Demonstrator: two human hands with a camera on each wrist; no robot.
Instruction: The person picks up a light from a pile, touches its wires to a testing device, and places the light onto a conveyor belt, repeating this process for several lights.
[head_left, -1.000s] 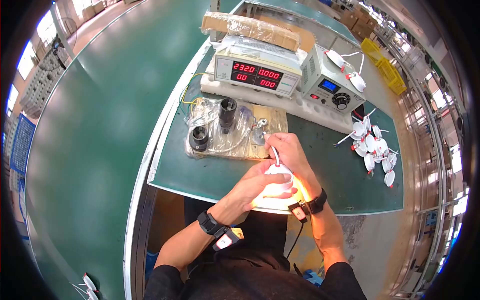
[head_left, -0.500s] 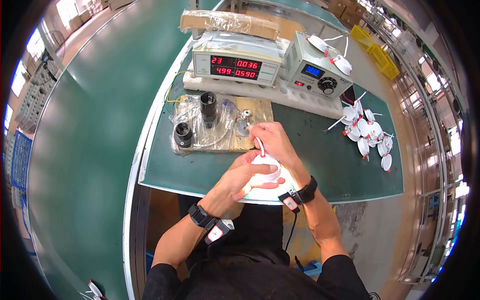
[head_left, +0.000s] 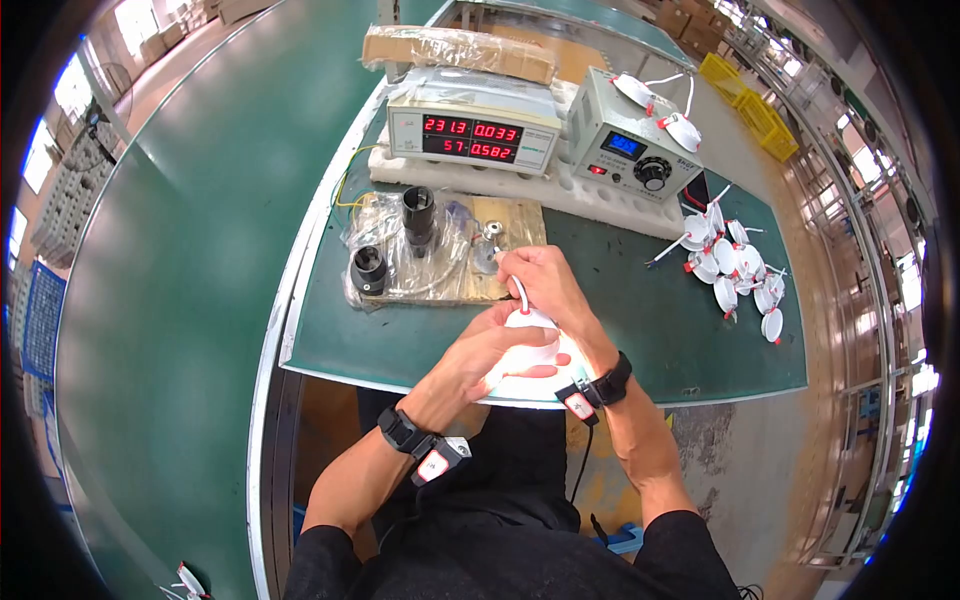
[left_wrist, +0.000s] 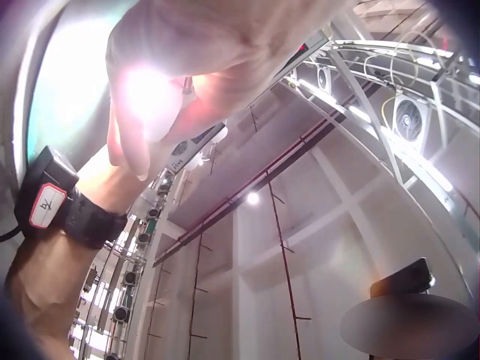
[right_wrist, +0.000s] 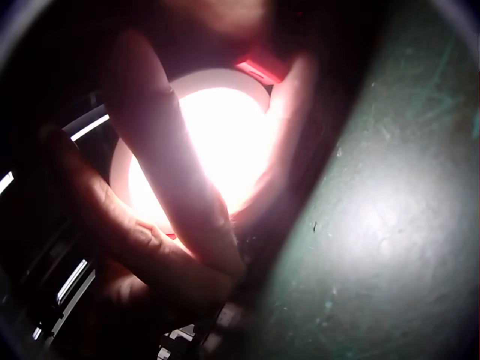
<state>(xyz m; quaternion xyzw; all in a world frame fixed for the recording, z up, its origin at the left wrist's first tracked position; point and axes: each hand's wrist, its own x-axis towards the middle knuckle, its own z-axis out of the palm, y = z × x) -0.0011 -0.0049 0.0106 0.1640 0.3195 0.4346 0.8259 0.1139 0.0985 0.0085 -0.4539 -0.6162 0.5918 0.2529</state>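
A round white LED downlight (head_left: 532, 322) is lit, its glow spilling onto the table edge. My left hand (head_left: 482, 352) holds it by the body, thumb on the back and fingers across the bright face (right_wrist: 225, 142), as the right wrist view shows. From the downlight a short white cable (head_left: 521, 294) runs up to my right hand (head_left: 548, 284), which pinches it near its end. Those fingertips are right at a metal contact piece (head_left: 492, 230) on a plastic-wrapped wooden board (head_left: 523, 222). Two black lamp sockets (head_left: 418, 210) stand on this board.
Behind the board, a power meter (head_left: 472, 130) with red digits and a grey supply box (head_left: 640, 140) rest on white foam (head_left: 640, 212). Two downlights (head_left: 682, 132) lie on the box. Several more downlights (head_left: 727, 256) are heaped at the table's right side.
The meter's current reading has gone from 0.000 to 0.033. The downlight's glow has turned from yellowish to white. Both hands keep their hold while the head view has shifted slightly.
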